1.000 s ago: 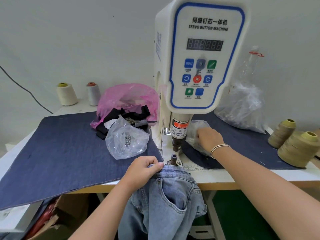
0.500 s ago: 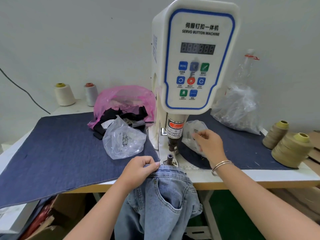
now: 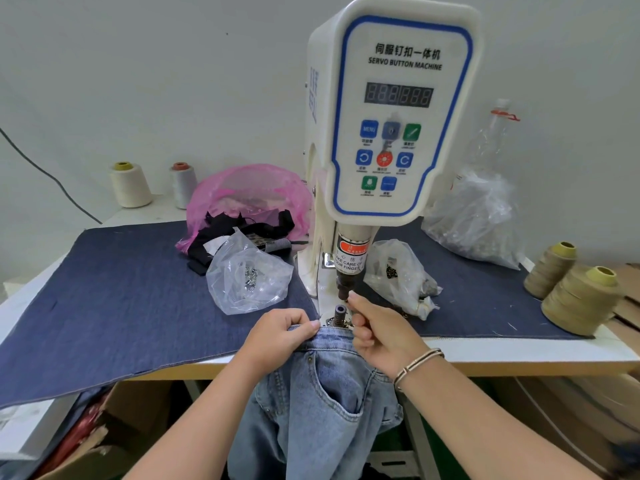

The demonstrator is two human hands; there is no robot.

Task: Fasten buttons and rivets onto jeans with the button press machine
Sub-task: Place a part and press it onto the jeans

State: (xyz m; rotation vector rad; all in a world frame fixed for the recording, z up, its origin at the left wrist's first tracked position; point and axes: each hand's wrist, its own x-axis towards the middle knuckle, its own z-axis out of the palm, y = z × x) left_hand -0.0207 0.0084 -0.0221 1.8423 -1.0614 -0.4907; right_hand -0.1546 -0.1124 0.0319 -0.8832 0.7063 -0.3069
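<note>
Hanging over the front edge of the table point(image 3: 519, 355), pale blue jeans point(image 3: 311, 410) are held up at the waistband just below the white button press machine point(image 3: 391, 116). The waistband is pinched by the curled fingers of the left hand point(image 3: 277, 337). The right hand point(image 3: 377, 330) is curled too, its fingertips drawn together beside the lower die point(image 3: 340, 310), under the ram; whether something small is held between them cannot be told. A clear bag point(image 3: 247, 275) lies on dark denim cloth point(image 3: 121, 289) left of the machine, a second clear bag point(image 3: 398, 275) to its right. Khaki thread cones point(image 3: 581, 296) stand far right.
</note>
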